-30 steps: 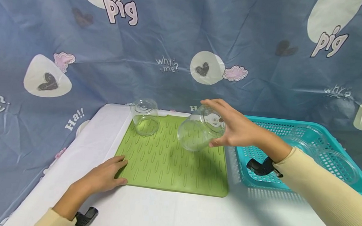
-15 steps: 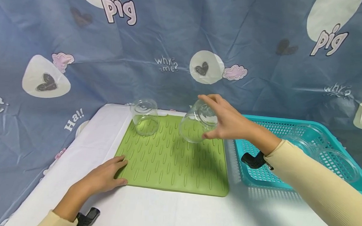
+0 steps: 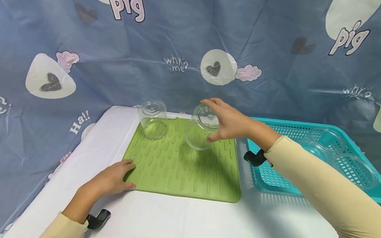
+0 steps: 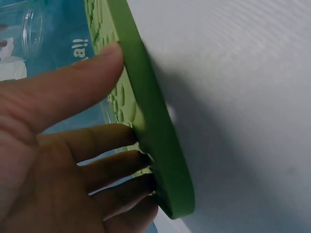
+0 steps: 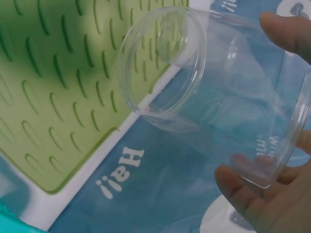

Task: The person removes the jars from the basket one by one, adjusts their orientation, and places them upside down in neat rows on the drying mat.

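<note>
My right hand point(image 3: 229, 120) grips a clear plastic jar point(image 5: 218, 97) near its base, thumb on one side and fingers on the other. The jar point(image 3: 196, 133) is turned mouth down, slightly tilted, close over the back right part of a green ribbed mat point(image 3: 176, 167). Another clear jar point(image 3: 153, 119) stands mouth down at the mat's back left corner. My left hand point(image 3: 111, 177) rests at the mat's front left corner. In the left wrist view its thumb and fingertips touch the mat's edge point(image 4: 158, 131), with the fingers spread and gently bent.
Right of the mat sits a turquoise perforated basket point(image 3: 277, 187) holding several clear round plastic pieces point(image 3: 355, 170). A white cloth point(image 3: 161, 219) covers the table. Behind it hangs a blue printed curtain point(image 3: 179, 87).
My right hand has carried the jar leftward over the mat, and the jar has turned from a strong tilt to nearly upright, mouth down. The left hand stays at the mat's corner.
</note>
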`<state>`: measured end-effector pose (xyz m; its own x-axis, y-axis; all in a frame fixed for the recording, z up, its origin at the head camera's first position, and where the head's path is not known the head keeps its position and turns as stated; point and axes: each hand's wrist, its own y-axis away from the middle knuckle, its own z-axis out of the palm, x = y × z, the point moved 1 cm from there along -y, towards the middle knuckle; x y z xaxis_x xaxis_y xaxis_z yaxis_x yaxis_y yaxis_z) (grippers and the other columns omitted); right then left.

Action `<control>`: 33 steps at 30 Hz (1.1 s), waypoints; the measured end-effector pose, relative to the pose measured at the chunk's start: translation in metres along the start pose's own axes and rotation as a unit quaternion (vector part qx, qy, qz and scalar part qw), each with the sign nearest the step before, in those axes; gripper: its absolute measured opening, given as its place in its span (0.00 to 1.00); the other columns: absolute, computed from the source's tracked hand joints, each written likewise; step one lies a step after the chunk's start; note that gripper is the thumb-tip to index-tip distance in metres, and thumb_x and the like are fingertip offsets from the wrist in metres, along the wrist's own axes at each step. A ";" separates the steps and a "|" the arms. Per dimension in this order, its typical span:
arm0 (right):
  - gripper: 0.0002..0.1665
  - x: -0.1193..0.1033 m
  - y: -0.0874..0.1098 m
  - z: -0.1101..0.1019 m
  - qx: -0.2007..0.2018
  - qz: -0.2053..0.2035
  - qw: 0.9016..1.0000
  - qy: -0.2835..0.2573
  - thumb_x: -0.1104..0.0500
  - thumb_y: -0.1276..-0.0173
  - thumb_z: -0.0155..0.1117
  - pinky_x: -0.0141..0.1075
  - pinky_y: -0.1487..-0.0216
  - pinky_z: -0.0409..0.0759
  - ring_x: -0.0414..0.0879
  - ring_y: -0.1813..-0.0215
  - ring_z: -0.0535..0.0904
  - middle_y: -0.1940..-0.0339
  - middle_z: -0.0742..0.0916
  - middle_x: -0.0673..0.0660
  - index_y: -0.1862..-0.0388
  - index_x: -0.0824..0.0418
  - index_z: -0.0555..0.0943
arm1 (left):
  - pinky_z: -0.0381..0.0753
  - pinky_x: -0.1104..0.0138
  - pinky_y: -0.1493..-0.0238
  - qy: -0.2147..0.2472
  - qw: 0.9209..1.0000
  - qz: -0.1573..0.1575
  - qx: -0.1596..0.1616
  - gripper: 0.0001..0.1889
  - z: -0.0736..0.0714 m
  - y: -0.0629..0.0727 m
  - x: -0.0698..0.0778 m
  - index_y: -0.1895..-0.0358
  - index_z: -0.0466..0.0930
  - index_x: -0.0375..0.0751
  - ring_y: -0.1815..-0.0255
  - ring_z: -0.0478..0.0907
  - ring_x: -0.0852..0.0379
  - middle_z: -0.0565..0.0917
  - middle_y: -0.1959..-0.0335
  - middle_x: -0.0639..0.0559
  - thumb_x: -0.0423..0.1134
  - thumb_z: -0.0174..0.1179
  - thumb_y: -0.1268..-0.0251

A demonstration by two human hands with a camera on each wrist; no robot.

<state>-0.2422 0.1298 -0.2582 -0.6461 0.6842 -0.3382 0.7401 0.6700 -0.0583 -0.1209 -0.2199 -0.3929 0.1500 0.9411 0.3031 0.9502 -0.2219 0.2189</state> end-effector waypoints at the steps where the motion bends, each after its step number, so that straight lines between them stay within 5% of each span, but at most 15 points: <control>1: 0.68 0.000 -0.001 0.001 -0.001 0.001 1.000 -0.002 0.45 0.55 0.82 0.52 0.34 0.76 0.54 0.27 0.67 0.23 0.64 0.61 0.20 0.52 0.52 | 0.71 0.38 0.33 0.000 1.000 0.001 0.000 0.39 0.000 0.000 0.000 0.36 0.73 0.26 0.31 0.66 0.26 0.68 0.30 0.27 0.46 0.74 0.48; 9: 0.68 0.002 -0.009 0.009 -0.008 -0.007 1.000 -0.005 0.46 0.53 0.81 0.51 0.41 0.77 0.56 0.33 0.69 0.27 0.66 0.64 0.18 0.52 0.50 | 0.70 0.39 0.32 -0.003 1.000 0.008 0.005 0.40 0.000 0.000 0.000 0.35 0.71 0.26 0.30 0.66 0.27 0.68 0.30 0.28 0.46 0.74 0.48; 22: 0.70 0.014 -0.037 0.020 -0.001 0.030 0.999 -0.028 0.46 0.53 0.82 0.53 0.37 0.76 0.56 0.33 0.70 0.26 0.65 0.64 0.18 0.52 0.49 | 0.66 0.38 0.29 0.023 1.000 -0.006 0.003 0.41 0.000 0.002 0.000 0.33 0.67 0.24 0.29 0.63 0.26 0.66 0.29 0.26 0.43 0.74 0.47; 29: 0.69 0.013 -0.046 0.033 -0.008 0.027 0.999 -0.046 0.45 0.51 0.81 0.50 0.45 0.77 0.54 0.42 0.73 0.28 0.65 0.66 0.18 0.51 0.48 | 0.65 0.38 0.29 0.036 0.999 -0.004 0.007 0.41 0.002 0.004 -0.004 0.33 0.67 0.25 0.28 0.62 0.26 0.65 0.28 0.27 0.43 0.73 0.47; 33: 0.70 0.013 -0.049 0.040 -0.010 0.036 0.997 -0.060 0.45 0.51 0.82 0.51 0.42 0.78 0.56 0.37 0.73 0.26 0.63 0.65 0.18 0.49 0.48 | 0.65 0.38 0.28 0.046 0.999 -0.004 0.006 0.40 0.003 0.004 -0.004 0.32 0.67 0.26 0.28 0.61 0.26 0.64 0.27 0.27 0.43 0.72 0.45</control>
<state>-0.2798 0.0944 -0.2974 -0.5633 0.6920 -0.4514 0.7792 0.6267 -0.0116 -0.1167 -0.2240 -0.3961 0.1164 0.9154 0.3854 0.9547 -0.2102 0.2108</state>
